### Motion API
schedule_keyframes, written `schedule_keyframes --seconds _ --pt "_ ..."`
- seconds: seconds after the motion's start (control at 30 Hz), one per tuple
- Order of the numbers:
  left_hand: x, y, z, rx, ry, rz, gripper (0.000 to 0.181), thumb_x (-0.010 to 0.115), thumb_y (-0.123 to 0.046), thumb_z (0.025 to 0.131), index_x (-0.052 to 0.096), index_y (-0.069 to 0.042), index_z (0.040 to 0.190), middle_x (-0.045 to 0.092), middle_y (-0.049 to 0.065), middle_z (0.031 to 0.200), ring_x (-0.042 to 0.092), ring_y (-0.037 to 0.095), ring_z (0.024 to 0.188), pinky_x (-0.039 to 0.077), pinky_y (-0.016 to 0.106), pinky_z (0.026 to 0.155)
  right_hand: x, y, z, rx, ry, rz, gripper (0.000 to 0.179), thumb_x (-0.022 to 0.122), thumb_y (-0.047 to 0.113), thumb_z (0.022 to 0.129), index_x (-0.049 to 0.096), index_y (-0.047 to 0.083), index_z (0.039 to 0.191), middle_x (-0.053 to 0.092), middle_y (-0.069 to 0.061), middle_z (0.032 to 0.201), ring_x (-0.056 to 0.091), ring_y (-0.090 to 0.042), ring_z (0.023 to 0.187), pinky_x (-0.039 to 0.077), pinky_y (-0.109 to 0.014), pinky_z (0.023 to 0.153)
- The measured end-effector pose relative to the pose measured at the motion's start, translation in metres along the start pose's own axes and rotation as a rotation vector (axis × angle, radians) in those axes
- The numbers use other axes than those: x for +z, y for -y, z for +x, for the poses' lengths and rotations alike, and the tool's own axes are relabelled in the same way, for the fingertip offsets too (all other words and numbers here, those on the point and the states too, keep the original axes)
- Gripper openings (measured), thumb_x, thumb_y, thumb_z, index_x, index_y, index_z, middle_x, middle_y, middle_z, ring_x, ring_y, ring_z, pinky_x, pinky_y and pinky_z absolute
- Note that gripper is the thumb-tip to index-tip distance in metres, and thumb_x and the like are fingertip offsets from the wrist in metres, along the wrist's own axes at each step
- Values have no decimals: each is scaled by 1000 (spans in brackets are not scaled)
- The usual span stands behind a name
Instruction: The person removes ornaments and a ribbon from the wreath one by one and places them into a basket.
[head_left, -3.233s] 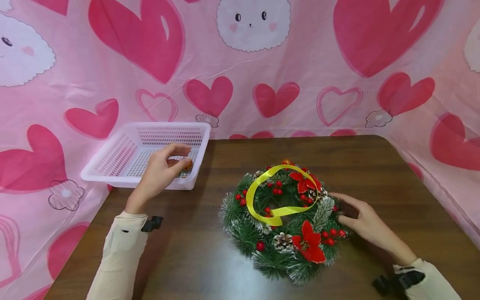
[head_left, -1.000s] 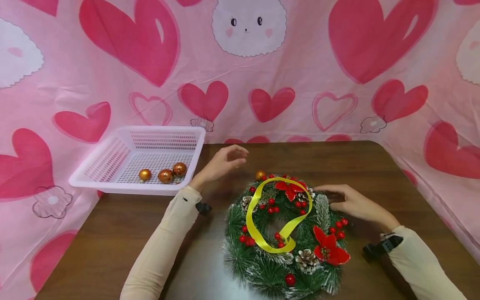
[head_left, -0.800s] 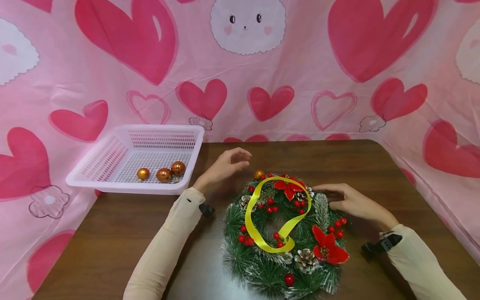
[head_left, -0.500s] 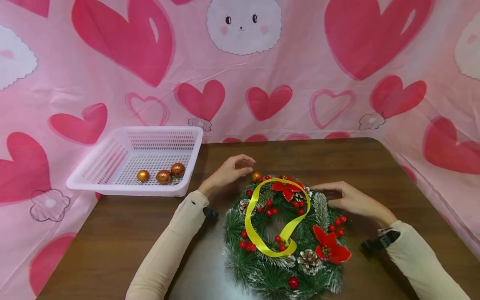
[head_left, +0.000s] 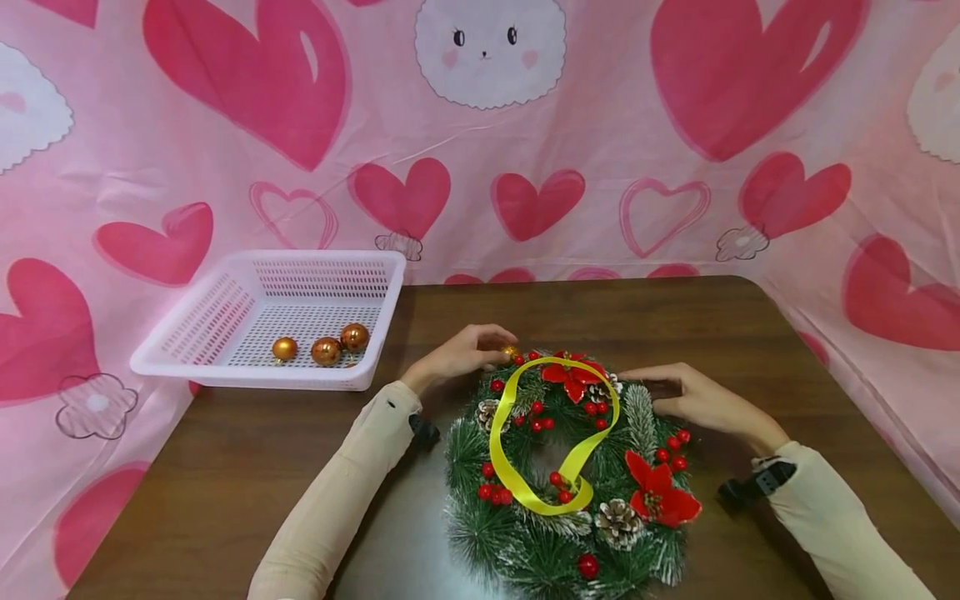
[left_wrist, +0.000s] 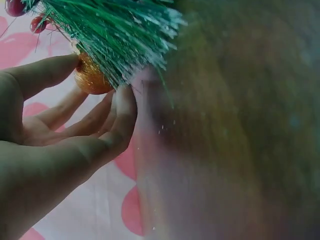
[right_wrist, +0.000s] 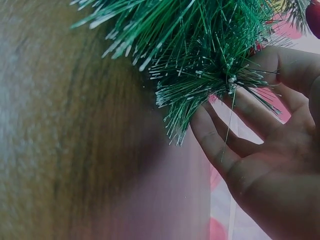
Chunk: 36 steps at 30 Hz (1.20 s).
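Note:
A green Christmas wreath (head_left: 480, 458) lies on the table with red poinsettias, berries and pine cones, and a loop of yellow ribbon (head_left: 498, 450) on top. At its back left edge, my left hand (head_left: 461, 354) curls its fingers and thumb about a gold bauble (left_wrist: 92, 77) fixed among the needles. My right hand (head_left: 705, 400) holds the right back edge, its fingers and thumb around a tuft of frosted needles (right_wrist: 200, 65) in the right wrist view. Some fingertips of both hands are hidden by greenery.
A white plastic basket (head_left: 247, 377) stands at the back left of the brown table (head_left: 247, 492). Inside lie a small gold bauble (head_left: 284, 348) and larger copper baubles (head_left: 326, 351). A pink heart-printed cloth (head_left: 600, 100) hangs behind the table.
My left hand has left the basket, moved right and closed around the gold bauble on the wreath. The wreath has turned and come slightly nearer. My right hand has stayed at its edge.

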<state>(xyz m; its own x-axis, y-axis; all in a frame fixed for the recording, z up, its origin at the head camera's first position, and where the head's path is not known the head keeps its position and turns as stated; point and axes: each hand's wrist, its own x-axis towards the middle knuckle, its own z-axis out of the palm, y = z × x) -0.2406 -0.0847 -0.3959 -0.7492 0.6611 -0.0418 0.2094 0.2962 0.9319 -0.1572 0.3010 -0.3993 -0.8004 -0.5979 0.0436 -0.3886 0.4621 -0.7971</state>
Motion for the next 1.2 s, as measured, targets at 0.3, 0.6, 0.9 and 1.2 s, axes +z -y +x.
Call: schedule_keyframes --seconds 0.3,0.6,0.9,1.2 --pt "-11 -7 -3 101 -60 78 33 65 -7 95 60 6 126 67 17 115 64 29 102 56 50 87 -1 -1 0 14 29 31 54 56 -10 88 55 3 140 58 -4 96 48 -13 69 44 -30 55" --pt "-25 -18 -9 129 -111 64 34 67 -4 93 60 6 125 66 20 116 64 31 104 55 54 87 -3 0 0 15 28 24 53 56 -10 88 55 2 140 50 2 80 40 -7 58 43 -29 52" --pt "-26 -25 -11 156 -118 139 34 70 -5 92 63 5 123 68 17 113 64 29 108 53 40 95 -2 -3 0 28 9 -2 54 57 -9 88 57 7 139 61 -3 108 55 -14 87 46 -32 60" --pt "-27 -33 -16 139 -78 168 32 70 -5 91 64 -3 122 67 11 113 63 24 107 53 38 95 -2 -2 0 20 17 4 54 57 -10 88 57 6 140 61 -4 114 55 -10 90 47 -32 62"
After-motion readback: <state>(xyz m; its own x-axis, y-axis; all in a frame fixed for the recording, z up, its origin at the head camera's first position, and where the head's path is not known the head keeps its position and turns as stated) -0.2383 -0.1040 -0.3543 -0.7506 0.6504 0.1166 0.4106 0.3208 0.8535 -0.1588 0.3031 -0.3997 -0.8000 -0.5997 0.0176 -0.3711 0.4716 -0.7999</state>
